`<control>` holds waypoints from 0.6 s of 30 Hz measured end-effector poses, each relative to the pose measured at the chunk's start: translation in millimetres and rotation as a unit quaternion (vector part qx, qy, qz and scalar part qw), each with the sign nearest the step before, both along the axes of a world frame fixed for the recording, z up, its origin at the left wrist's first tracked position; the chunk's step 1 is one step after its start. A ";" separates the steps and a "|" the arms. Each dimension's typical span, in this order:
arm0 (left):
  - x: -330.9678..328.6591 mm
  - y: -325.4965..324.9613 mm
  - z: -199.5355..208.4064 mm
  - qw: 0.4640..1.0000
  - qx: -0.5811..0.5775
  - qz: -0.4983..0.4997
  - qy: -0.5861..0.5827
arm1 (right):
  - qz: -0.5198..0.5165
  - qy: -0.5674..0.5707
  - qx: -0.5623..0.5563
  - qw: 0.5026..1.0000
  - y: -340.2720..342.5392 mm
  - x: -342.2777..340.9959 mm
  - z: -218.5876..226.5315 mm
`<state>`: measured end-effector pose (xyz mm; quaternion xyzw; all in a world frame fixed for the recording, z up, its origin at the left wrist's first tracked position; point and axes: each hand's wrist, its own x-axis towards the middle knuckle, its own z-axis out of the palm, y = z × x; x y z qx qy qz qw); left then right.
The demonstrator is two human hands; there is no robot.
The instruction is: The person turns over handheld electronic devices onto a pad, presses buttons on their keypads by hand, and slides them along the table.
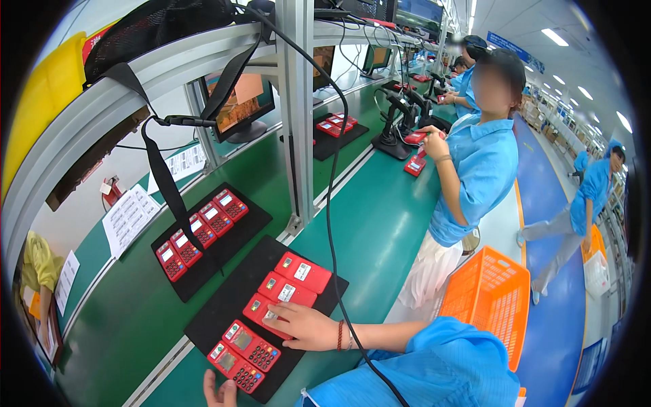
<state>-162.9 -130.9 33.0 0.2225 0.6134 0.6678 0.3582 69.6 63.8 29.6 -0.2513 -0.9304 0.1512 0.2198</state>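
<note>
On a black mat point(208, 324) lie several red card payment terminals. Two of them, a keypad terminal point(252, 344) and a nearer keypad terminal point(235, 367), are face up. Further along, a row lies back side up with white labels, among them a far terminal point(303, 271) and a middle terminal point(287, 289). My right hand point(298, 326) rests with outstretched fingers on the nearest back-up terminal point(256, 308), partly hiding it. At the lower edge, my left hand point(220, 392) has its fingers apart beside the nearer keypad terminal, holding nothing; part of it is cut off.
A second black mat point(186, 290) carries several face-up terminals. A black cable point(330, 197) hangs across the view by a metal post point(295, 122). A dangling strap point(169, 183) hangs over that mat. An orange crate point(485, 292) stands right; a co-worker point(475, 163) handles terminals beyond.
</note>
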 end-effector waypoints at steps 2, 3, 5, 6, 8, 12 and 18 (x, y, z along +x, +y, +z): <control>-8.6 4.0 3.4 0.998 -0.010 -0.002 -0.070 | 0.000 0.050 -0.070 0.996 -1.6 -7.2 9.2; -10.6 5.9 5.1 0.990 -0.019 -0.007 -0.139 | -0.002 0.100 -0.141 0.985 -2.5 -9.5 15.3; -10.1 10.7 7.2 0.993 -0.039 -0.001 -0.107 | -0.053 0.117 -0.271 0.954 -2.4 -8.5 32.7; -9.5 13.8 6.8 0.995 -0.061 0.004 -0.076 | -0.043 0.135 -0.273 0.952 3.5 -8.0 19.3; -15.7 17.8 1.2 0.996 -0.080 0.007 -0.042 | -0.044 0.154 -0.199 0.967 4.4 -9.1 3.9; -29.4 20.2 -27.3 0.997 -0.058 -0.057 -0.013 | -0.020 0.107 -0.017 0.994 12.0 2.1 -4.5; -1.2 17.7 -8.6 0.993 0.021 -0.087 0.080 | -0.058 0.033 0.034 0.997 28.8 18.6 -6.5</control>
